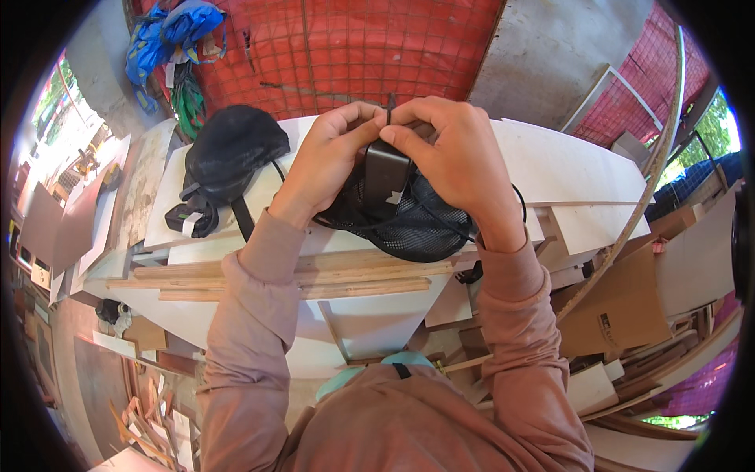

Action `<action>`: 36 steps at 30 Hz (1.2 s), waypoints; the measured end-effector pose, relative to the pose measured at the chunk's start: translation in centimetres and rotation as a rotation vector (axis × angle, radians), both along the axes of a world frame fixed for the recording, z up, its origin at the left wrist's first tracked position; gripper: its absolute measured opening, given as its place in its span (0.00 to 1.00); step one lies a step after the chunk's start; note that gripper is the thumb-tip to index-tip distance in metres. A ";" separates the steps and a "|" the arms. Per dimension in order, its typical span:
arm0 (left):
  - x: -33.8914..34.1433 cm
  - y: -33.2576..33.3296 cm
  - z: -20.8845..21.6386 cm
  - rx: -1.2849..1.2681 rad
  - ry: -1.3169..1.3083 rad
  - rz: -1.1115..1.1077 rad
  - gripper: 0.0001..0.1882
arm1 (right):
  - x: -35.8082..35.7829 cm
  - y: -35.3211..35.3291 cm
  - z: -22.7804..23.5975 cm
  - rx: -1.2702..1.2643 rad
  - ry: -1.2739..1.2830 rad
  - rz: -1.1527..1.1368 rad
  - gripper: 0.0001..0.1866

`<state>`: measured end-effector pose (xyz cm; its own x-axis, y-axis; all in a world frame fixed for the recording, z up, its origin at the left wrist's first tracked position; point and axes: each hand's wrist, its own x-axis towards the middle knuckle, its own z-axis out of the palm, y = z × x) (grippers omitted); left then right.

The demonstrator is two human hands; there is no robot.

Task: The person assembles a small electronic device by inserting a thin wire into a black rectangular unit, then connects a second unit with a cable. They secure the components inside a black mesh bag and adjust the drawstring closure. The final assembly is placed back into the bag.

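Observation:
My left hand (pixel 334 153) and my right hand (pixel 460 153) meet over the white boards, fingertips pinched close together. Between them a thin black cord-like piece (pixel 390 106) sticks up; whether it is a cable or a strap I cannot tell. Just below the fingertips sits a smooth black box-shaped device (pixel 385 179), with my right thumb close to its top edge. Under it lies a black mesh cap-like item (pixel 425 228), crossed by a black cable. To the left rests a black cap-shaped item (pixel 232 153) with a strap and a small black unit (pixel 191 219) attached.
Long wooden strips (pixel 354 277) lie along the near side of the white board (pixel 574 169). A red sheet behind wire mesh (pixel 346 47) stands at the back. Blue bags (pixel 169 39) hang at the upper left. Cardboard (pixel 613 311) leans at right; wood scraps (pixel 157 425) lie lower left.

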<state>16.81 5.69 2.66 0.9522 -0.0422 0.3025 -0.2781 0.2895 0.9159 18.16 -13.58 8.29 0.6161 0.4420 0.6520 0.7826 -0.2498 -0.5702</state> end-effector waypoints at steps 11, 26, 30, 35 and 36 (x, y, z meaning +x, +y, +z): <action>-0.4 -0.3 0.3 -0.061 -0.057 -0.027 0.08 | 0.5 -0.8 -1.2 0.139 0.193 0.008 0.07; -0.6 1.8 0.7 0.154 -0.127 -0.123 0.13 | 0.2 -1.3 -1.3 0.191 0.205 0.111 0.06; -0.6 1.6 0.6 0.238 -0.225 -0.094 0.12 | 1.2 -0.7 -2.0 0.244 0.123 0.114 0.07; -0.8 0.7 0.7 0.232 -0.212 -0.017 0.10 | 1.5 -1.0 -2.3 0.330 0.387 0.208 0.04; -1.0 0.6 0.7 0.214 -0.189 -0.010 0.10 | 1.7 -1.0 -2.5 0.345 0.406 0.234 0.04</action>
